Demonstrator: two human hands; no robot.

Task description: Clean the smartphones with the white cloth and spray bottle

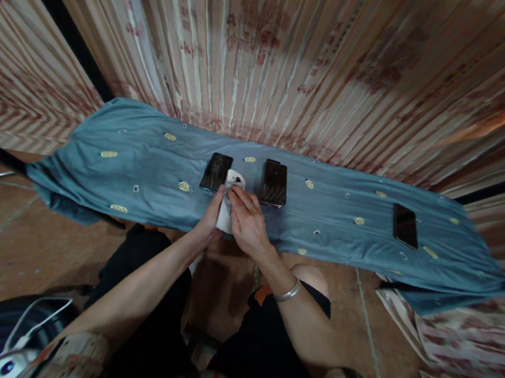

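Near the middle of the cloth's front edge, my left hand (pixel 212 213) is closed on the left side of a whitish object (pixel 225 217) with dark spots at its top end. My right hand (pixel 247 216) rests against the same object from the right, its fingers together over the upper part. Whether the object is a phone or a folded cloth is too unclear to tell. Just behind my left hand lies a dark phone (pixel 217 171). A stack of dark phones (pixel 274 182) sits behind and right of my right hand.
A blue-grey patterned cloth (pixel 331 224) covers the long narrow surface. Another dark phone (pixel 405 225) lies at its right. Curtains (pixel 260 60) hang behind, with dark poles at both sides. A white device with a cable (pixel 13 363) is at lower left.
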